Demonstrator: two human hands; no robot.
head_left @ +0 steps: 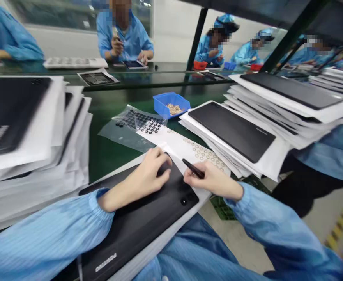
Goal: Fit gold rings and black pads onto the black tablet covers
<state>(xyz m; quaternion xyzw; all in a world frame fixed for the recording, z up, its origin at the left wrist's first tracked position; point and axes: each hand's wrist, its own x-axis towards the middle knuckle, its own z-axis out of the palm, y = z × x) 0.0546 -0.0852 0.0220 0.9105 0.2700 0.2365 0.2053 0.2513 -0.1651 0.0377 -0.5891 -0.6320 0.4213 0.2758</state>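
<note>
A black panel (136,226) marked POSITIVO, like a tablet's back cover, lies at a slant in front of me on white foam sheeting. My left hand (151,169) is over its far part, fingers loosely bent and thumb apart, with nothing visible in it. Held in my right hand (209,177) is a slim black pen-shaped tool (193,168), its tip pointing up and left above the panel's far edge. Just beyond the hands lies a white sheet (180,146) with rows of small pale rings. Beside it, a clear plastic bag (130,125) carries black ring-shaped pieces.
A blue bin (162,107) holds small tan pieces. Stacks of black panels between white foam sheets stand at left (72,128) and right (291,105); a lower panel (232,130) lies nearer on the right. Across the green bench, several people in blue work. A dark post (199,39) rises beyond.
</note>
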